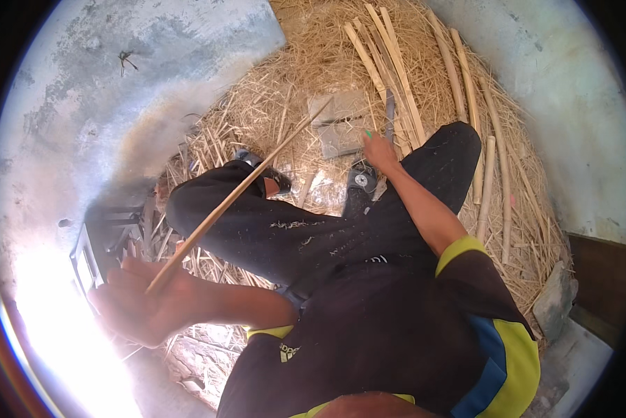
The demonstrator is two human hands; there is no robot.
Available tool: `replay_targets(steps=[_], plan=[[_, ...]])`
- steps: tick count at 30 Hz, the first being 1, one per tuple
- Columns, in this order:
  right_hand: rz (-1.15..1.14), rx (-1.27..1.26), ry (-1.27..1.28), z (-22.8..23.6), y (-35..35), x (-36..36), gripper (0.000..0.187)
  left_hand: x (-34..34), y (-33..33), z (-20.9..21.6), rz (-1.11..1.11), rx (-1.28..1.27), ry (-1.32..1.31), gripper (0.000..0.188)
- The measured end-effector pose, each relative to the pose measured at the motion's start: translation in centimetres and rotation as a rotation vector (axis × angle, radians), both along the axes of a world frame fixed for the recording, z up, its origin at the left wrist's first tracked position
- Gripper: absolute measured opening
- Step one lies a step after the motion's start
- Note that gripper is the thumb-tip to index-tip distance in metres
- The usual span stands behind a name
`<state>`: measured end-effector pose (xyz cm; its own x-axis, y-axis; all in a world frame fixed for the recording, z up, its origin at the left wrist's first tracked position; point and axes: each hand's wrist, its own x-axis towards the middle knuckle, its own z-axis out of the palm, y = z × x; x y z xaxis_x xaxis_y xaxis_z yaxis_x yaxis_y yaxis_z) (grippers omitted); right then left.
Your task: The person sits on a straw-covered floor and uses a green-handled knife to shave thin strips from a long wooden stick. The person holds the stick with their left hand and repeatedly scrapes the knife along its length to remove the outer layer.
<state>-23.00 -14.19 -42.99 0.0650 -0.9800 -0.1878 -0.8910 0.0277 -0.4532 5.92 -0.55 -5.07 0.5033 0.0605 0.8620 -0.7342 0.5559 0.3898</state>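
Note:
My left hand (142, 299), low at the left, is closed round a long, thin wooden strip (236, 192). The strip slants up and away to the right, its far tip over the stone blocks between my feet. My right hand (380, 153) is out in front, closed beside my right knee. A dark, narrow knife blade (390, 115) points away from it; the handle is hidden in the fist. A small green bit (368, 132) shows at the fingers, too small to name. Strip and blade are apart.
Grey blocks (341, 138) lie beyond my shoes. Split wooden strips (394, 56) and round poles (486, 174) lie on the shaving-covered floor (306, 49) ahead and right. Pale walls (139, 76) stand on both sides. A rough stone (555, 299) sits at the right.

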Motion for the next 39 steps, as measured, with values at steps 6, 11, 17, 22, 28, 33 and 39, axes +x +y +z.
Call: replay_targets(steps=[6, 11, 17, 22, 28, 33, 39], plan=[[0.252, 0.058, -0.599, 19.6, 2.3, 7.3, 0.038, -2.5, -0.9, 3.0, -0.146, -0.102, 0.366, 0.031], [0.33, -0.096, -0.626, 21.2, 5.6, 9.7, 0.028, -4.4, -1.2, 2.9, -0.08, -0.104, 0.389, 0.039], [0.273, -0.061, -0.394, 20.0, 4.5, 9.0, 0.026, -4.5, -1.4, 3.4, 0.019, -0.098, 0.476, 0.038], [0.307, 0.032, -0.236, 12.5, 2.9, 7.0, 0.028, -4.3, -1.3, 3.0, -0.004, -0.032, 0.383, 0.039], [0.2, 0.042, -0.243, 16.8, 3.9, 7.7, 0.031, -3.5, -1.4, 2.4, -0.117, -0.054, 0.37, 0.039], [0.136, 0.072, -0.229, 17.6, 3.5, 7.1, 0.033, -3.1, -1.2, 2.8, -0.075, -0.059, 0.357, 0.039], [0.147, 0.058, -0.135, 14.8, 3.0, 5.4, 0.035, -3.0, -1.3, 2.7, -0.083, -0.036, 0.338, 0.036]])
